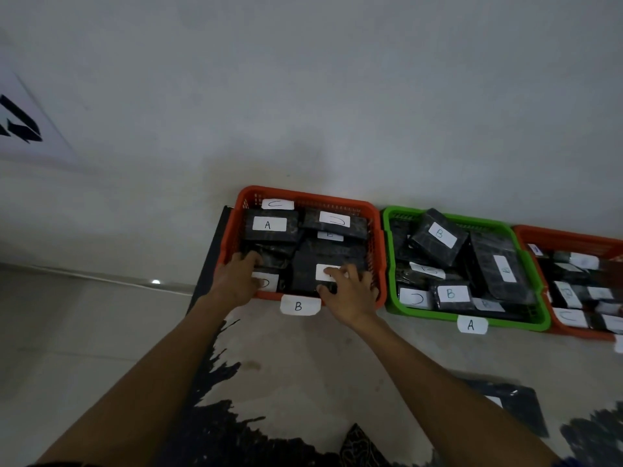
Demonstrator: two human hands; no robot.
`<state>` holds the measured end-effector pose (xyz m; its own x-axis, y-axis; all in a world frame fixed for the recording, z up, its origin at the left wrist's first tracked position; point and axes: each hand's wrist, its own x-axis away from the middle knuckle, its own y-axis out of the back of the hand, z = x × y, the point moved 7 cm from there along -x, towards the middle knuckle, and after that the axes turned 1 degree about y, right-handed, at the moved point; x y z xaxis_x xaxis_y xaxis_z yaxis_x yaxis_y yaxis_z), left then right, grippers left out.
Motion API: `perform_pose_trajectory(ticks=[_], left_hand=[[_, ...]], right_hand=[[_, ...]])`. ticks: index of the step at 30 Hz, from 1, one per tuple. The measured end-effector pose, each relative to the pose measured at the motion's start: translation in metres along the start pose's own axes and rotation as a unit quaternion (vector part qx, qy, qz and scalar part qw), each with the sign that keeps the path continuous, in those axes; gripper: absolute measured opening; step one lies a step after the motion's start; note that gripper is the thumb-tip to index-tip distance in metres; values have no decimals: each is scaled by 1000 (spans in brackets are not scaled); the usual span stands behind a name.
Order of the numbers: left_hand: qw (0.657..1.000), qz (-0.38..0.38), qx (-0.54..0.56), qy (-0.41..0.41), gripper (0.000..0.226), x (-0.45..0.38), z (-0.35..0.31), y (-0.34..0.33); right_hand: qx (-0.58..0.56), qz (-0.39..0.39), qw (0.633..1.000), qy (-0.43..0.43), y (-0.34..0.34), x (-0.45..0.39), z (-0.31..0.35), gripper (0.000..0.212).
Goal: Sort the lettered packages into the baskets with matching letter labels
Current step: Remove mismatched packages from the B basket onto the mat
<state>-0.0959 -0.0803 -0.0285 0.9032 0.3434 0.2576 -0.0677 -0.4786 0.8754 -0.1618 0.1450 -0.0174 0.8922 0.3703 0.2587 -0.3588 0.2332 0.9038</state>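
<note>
Where pale floor (303, 348) meets white wall (303, 96), three baskets, left hand (237, 281) and right hand (350, 294) gripping packages in the orange basket (379, 264).

A plain white wall (303, 96) goes down to a pale floor (303, 348) with dark splotchy marks (215, 416), a thin white cord (101, 279) along the bottom, and dim light.

Setting: a plain indoor sorting spot on a bare floor (303, 348) against a blank white wall (303, 96). Plastic baskets (384, 251) with lettered tags stood in a row, packed with dark wrapped packages (438, 237).
</note>
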Motion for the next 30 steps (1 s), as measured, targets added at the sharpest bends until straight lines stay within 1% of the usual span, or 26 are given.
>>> perform_pose_trajectory(ticks=[2,5,7,9,11,12,14,16,19,21,25,27,30], left_hand=[[997,-19,72,-14,28,5,-2,4],[978,-36,203,-15,19,12,-6,14],[969,-53,240,-14,19,15,-10,22],[965,-62,255,-16,21,18,-15,27],[961,-57,270,-26,22,19,-22,29],[959,-55,276,-34,22,20,-26,29],[957,-51,280,-50,22,20,-38,29],[956,-49,280,-65,22,22,-49,27],[951,-46,295,-80,22,22,-60,24],[949,-42,305,-71,21,21,-61,22],[958,-65,274,-53,20,17,-54,20],[963,-67,258,-36,22,12,-48,18],[967,-73,242,-18,22,4,-36,15]], right_hand=[[-2,7,1000,1,1,1,1,41],[-7,14,1000,-10,2,1,3,39],[-24,-1,1000,-18,6,2,7,38],[-65,-36,997,-9,12,5,14,35],[-140,-62,988,18,16,8,24,33],[-191,-61,979,33,17,10,29,33],[-300,-28,952,54,17,13,40,33],[-368,4,927,67,17,15,49,26],[-403,-3,914,51,21,14,43,20],[-435,-5,900,17,20,13,30,22],[-486,-19,872,-50,18,10,6,27],[-484,-50,871,-70,19,6,-4,29],[-451,-97,882,-99,23,1,-20,33]])
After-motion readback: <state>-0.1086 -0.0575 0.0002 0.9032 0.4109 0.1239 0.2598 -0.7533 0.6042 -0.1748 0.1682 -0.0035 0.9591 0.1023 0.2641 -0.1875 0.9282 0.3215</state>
